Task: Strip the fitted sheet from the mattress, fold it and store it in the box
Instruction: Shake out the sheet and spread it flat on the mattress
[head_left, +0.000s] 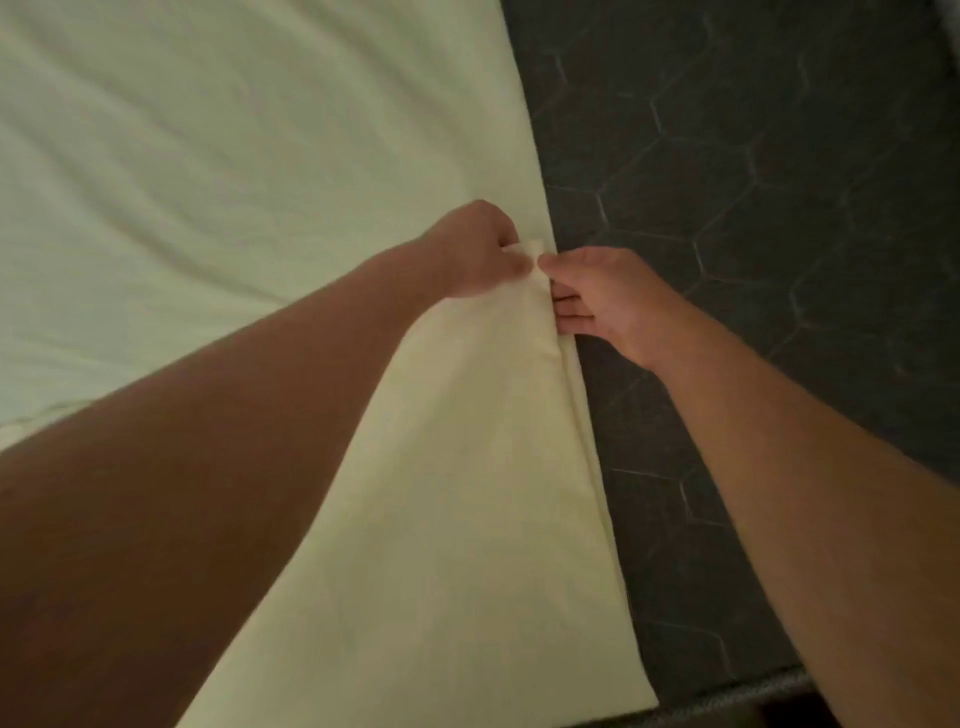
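The pale yellow-green fabric sheet (208, 156) lies spread flat across the left and middle of the view, with soft wrinkles running over its far part. Its right edge runs as a long, nearly straight line from the top of the view down toward the bottom, slanting slightly rightward as it comes nearer. Right of that line the dark grey mattress (779, 182), quilted in hexagons, lies bare in a broad strip reaching the right side of the view, with nothing resting on it but the right forearm crossing above. At the lower right the mattress ends in a textured border, with a dark gap beyond it. Along the sheet's right edge the cloth is doubled in layers, and a raised fold runs from the hands toward the viewer. The left hand (472, 254) sits on the sheet just inside this edge, its fingers curled and its thumb pinching a small bunch of cloth at the top of the fold. The right hand (602, 301) comes in from the bare mattress side, its thumb tip on the same fold almost touching the left thumb, its fingers curled against the sheet's edge and tucked into the layers there, gripping it.
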